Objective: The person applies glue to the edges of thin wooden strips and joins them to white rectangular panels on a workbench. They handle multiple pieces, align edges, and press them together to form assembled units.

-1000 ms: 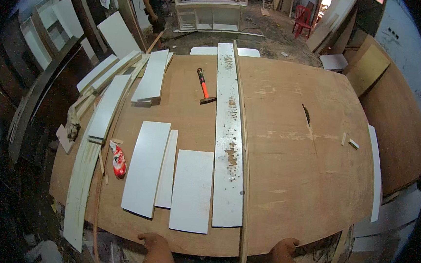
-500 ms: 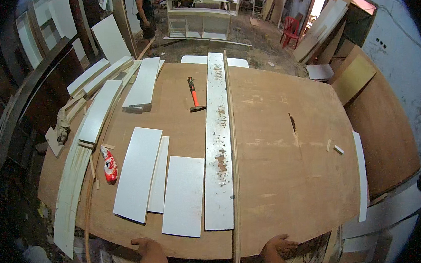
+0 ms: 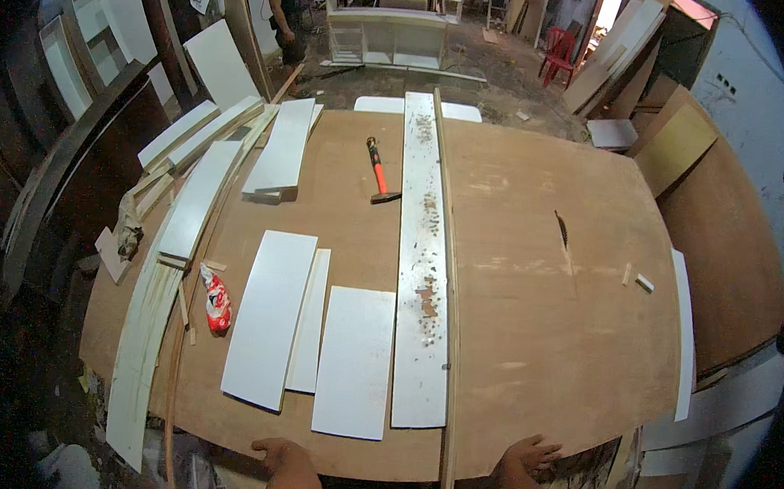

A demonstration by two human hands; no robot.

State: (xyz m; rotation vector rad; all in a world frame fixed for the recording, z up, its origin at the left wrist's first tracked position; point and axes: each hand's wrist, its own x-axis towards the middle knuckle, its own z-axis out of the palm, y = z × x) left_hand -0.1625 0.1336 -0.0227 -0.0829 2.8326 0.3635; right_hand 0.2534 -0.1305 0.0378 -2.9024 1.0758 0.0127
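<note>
My left hand (image 3: pixel 282 456) rests at the near edge of a large brown plywood sheet (image 3: pixel 530 345), one finger stretched out to the left. Further right along the same edge lies my right hand (image 3: pixel 527 455), its fingers extended over the sheet. Neither hand holds anything. Between them a long white board (image 3: pixel 410 318), speckled with small brown bits, runs away from me beside a narrow wooden strip (image 3: pixel 451 412). Closest to my left hand are a white panel (image 3: pixel 353 360) and a taller white panel (image 3: pixel 269 318), which partly overlaps a narrower white piece (image 3: pixel 310 330).
A red-handled hammer (image 3: pixel 378 171) lies left of the speckled board. To the left are a red-and-white bag (image 3: pixel 216 301) and stacked white boards (image 3: pixel 200 199). Small offcuts (image 3: pixel 645 283) lie at right. Beyond stand a person (image 3: pixel 285 19), a white cabinet frame (image 3: pixel 388 40) and a red chair (image 3: pixel 558 54).
The whole scene has shifted slightly right in the picture as the view turned left. Both hands stay at the sheet's near edge. The person at the back has changed posture.
</note>
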